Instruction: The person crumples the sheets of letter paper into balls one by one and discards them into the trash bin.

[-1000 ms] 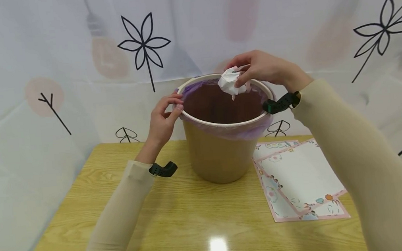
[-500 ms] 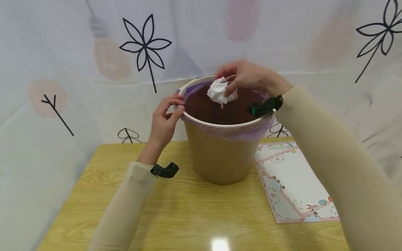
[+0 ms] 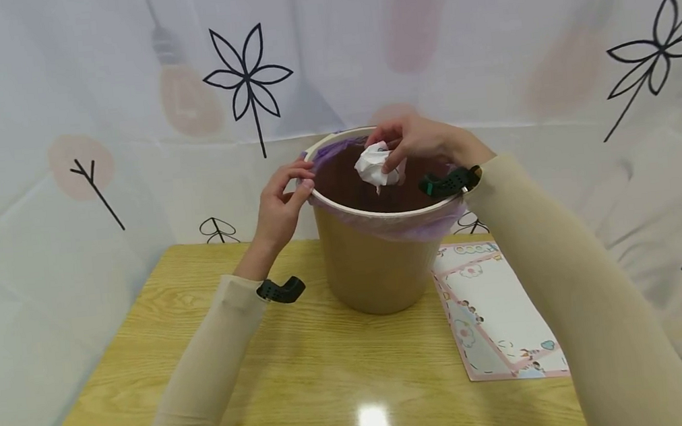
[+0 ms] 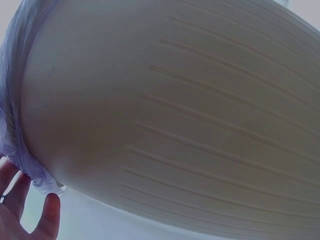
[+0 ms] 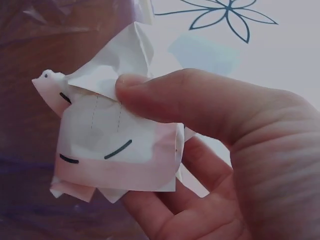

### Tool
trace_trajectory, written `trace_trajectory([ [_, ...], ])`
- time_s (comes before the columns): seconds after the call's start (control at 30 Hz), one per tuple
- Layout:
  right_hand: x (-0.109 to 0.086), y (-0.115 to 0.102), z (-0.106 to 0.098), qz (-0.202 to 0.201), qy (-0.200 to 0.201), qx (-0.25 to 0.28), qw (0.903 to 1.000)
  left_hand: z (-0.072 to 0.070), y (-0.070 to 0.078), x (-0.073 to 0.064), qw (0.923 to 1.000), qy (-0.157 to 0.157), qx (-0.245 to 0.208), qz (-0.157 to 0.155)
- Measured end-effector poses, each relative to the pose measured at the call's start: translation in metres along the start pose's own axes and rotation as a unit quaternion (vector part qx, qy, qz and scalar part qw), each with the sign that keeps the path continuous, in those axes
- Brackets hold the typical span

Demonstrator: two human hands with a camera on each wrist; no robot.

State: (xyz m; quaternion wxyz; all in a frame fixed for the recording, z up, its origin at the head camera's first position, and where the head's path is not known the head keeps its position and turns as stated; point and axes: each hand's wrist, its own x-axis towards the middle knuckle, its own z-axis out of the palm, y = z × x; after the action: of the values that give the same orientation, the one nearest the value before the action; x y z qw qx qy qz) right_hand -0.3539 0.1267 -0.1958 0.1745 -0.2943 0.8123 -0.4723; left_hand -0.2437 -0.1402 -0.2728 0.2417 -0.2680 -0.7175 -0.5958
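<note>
A tan trash can (image 3: 376,271) lined with a purple plastic bag (image 3: 421,225) stands upright on the table. My left hand (image 3: 278,205) grips its rim at the left, thumb in front and fingers over the edge; the left wrist view shows fingertips against the bag and the can's ribbed wall (image 4: 215,115). Over the can's opening, my right hand (image 3: 423,141) pinches a crumpled paper ball (image 3: 376,165) between thumb and fingers. Seen close in the right wrist view, the paper (image 5: 110,135) is white with a pink border and short black dashes.
Overlapping sheets of pink-bordered paper (image 3: 498,307) lie on the wooden table (image 3: 325,377) to the right of the can, partly covered by my right sleeve. A patterned white curtain (image 3: 339,51) hangs close behind the can.
My right hand has moved left and a little down with the paper ball, from the rim's back right to over the opening. The left hand keeps its grip on the rim.
</note>
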Motion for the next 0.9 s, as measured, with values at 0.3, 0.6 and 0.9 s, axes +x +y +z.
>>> trace_trajectory([
  [0.3,-0.001,0.002,-0.001,0.012,-0.001,0.028,0.9995,0.000,0.000,0.001,1.0000,-0.004,0.003,0.001],
  [0.6,-0.001,-0.001,-0.008,-0.041,0.008,0.020,0.9989,0.004,0.001,0.000,1.0000,0.000,-0.007,0.001],
  [0.9,-0.017,-0.017,-0.021,-0.036,-0.002,0.015,0.9992,0.002,-0.024,0.001,0.9994,0.013,-0.032,-0.001],
])
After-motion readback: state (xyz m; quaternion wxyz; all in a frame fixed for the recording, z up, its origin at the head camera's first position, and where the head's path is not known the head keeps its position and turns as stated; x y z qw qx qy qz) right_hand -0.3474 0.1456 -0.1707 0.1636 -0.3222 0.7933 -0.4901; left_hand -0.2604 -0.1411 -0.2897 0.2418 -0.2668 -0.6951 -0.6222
